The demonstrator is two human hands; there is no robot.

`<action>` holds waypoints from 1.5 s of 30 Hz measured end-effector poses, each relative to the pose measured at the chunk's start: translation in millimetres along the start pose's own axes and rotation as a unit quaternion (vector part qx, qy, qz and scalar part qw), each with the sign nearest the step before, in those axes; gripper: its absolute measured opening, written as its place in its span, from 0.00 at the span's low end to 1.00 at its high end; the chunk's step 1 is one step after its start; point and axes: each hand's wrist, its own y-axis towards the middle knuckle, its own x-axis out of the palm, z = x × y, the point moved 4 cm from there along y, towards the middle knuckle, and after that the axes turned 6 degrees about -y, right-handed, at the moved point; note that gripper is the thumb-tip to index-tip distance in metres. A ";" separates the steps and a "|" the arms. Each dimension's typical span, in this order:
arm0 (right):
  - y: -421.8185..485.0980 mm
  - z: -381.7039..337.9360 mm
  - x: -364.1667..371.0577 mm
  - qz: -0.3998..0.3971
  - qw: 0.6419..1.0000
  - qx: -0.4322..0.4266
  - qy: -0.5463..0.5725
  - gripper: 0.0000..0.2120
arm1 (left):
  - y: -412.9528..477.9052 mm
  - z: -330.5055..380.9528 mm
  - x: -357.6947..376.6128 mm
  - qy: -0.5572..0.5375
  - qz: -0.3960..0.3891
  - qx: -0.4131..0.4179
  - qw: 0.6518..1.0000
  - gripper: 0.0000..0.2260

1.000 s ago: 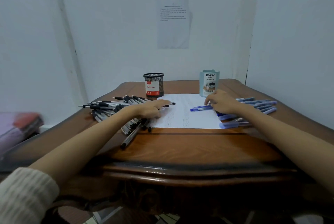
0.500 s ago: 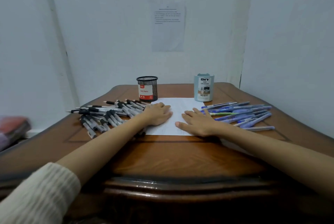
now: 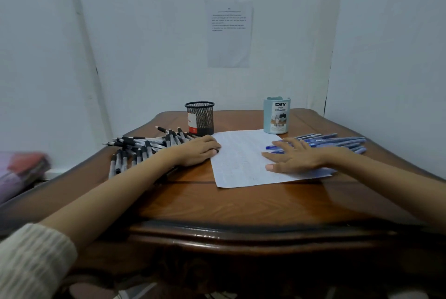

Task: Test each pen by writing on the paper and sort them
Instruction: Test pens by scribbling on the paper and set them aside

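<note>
Sliding rightward since the earlier frame, the right hand (image 3: 294, 157) now lies flat on the paper (image 3: 241, 168), grip apart, fingertips over one blue pen (image 3: 271, 147). At the paper's left edge the left hand (image 3: 198, 151) rests slack beside the black pens (image 3: 140, 149). The step seems to be choosing a pen to test. Next, the right hand should pinch that pen and lift it to write.

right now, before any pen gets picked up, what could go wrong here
The left forearm lies across the black pens, some near the table edge; a sweep could roll them off.
The right hand presses the paper flat; lifting it may let the sheet slide.
A blue pen pokes out under its fingers and might get dragged.
</note>
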 end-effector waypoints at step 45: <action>7.7 -39.7 -12.1 0.179 0.867 -0.231 0.403 0.08 | 2.1 16.6 4.9 0.035 0.011 0.056 0.998 0.20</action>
